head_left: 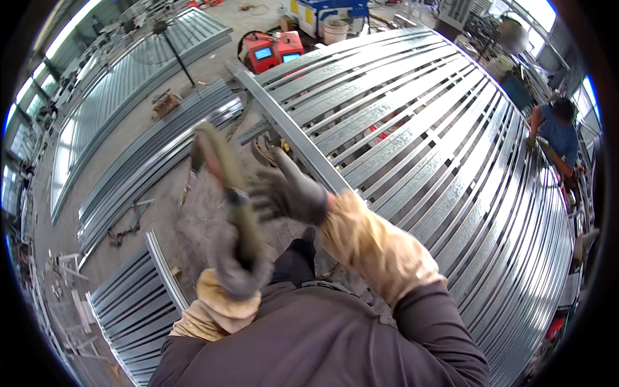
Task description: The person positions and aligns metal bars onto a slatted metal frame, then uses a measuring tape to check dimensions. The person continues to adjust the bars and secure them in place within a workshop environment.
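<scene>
My left hand [240,271], in a grey glove with a tan cuff, is wrapped round a long olive-green curved thing [242,222]. It is smeared by motion; a dark band and a reddish part show along it, and its top bends over to the left. I cannot make out its kind. My right hand [296,190], in a dark grey glove with a tan sleeve guard [380,248], stands open just right of it, fingers apart and pointing left. Whether those fingertips touch the green thing cannot be told. Beside the right hand runs the edge rail of a large slatted metal frame [290,126].
Galvanised bars [151,151] are stacked at left, with slatted panels behind [129,97] and at lower left [132,309]. Red machines with screens [262,55] and a white bucket [335,31] stand at the far side. Another person [558,132] works at the frame's right edge.
</scene>
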`<state>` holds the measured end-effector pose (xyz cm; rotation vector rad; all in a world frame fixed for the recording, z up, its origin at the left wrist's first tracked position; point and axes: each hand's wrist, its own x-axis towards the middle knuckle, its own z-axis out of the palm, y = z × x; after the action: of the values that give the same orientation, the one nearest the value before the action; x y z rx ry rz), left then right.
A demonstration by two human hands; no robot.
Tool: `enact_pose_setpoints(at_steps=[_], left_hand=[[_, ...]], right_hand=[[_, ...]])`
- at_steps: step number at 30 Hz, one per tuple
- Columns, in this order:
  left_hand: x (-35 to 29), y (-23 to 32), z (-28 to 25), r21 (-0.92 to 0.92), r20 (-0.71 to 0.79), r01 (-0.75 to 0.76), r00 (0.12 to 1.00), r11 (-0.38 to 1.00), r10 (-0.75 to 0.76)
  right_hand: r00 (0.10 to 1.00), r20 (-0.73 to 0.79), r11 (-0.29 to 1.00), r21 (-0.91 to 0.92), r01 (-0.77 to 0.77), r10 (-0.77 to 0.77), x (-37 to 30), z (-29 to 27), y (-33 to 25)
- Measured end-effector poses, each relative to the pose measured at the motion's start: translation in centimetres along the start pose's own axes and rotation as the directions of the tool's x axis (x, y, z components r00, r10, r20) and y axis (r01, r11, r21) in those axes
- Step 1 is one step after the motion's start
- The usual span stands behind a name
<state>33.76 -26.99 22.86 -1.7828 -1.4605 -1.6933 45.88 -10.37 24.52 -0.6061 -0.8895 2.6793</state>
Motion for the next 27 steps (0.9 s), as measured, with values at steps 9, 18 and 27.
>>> enact_pose_setpoints(at_steps=[9,18,27], left_hand=[[-9.3,-0.8,-6.6,-0.412,0.621,0.343,0.783,0.844,-0.015],[-0.2,0.0,-1.0,-0.177,-0.143,0.512,0.832,0.841,-0.536],[0.9,-0.8,-0.8,-0.547,0.835,0.722,0.509,-0.424,-0.21]], right_hand=[[0.971,0.239,0.921,-0.384,0.065,0.031,1.2,13.7,3.1],[0.903,0.378,0.89,-0.313,0.332,-0.204,-3.7,9.2,9.0],[0.9,0.035,0.715,-0.593,0.369,-0.435,-16.7,2.6,16.6]])
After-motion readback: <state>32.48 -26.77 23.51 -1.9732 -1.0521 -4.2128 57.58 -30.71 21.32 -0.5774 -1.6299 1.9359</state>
